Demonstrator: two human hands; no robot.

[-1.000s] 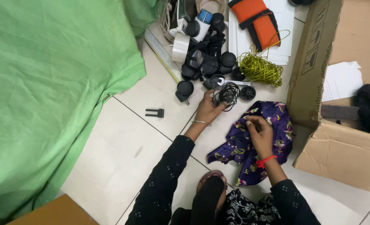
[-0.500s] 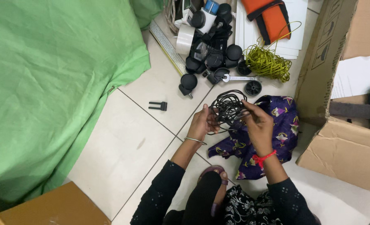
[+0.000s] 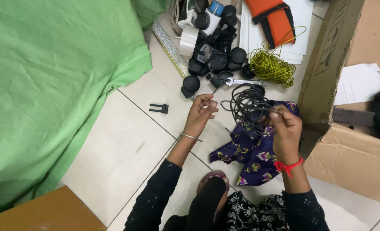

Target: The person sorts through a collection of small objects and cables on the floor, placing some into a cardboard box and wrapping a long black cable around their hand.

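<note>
Right hand point(image 3: 286, 128): mine, fingers closed on the black cord coil point(image 3: 247, 105), pinching it at its near side and holding it up over the purple floral cloth point(image 3: 258, 147).
Left hand point(image 3: 200, 115): fingers curled together on one thin loose end of the cord, which runs up and away from the fingertips; I cannot tell how firmly it is gripped.
Cord coil: a loose tangle of loops between my two hands, above the tiled floor point(image 3: 130, 145), just near of the wrench point(image 3: 241, 81).
How I would work it: I judge it best to keep the coil pinched steady and draw the free end out slowly, so loops do not knot.
Far floor: black caster wheels point(image 3: 215, 64), yellow-green wire bundle point(image 3: 269, 68), tape roll point(image 3: 188, 40).
Right edge: cardboard box point(image 3: 348, 107).
</note>
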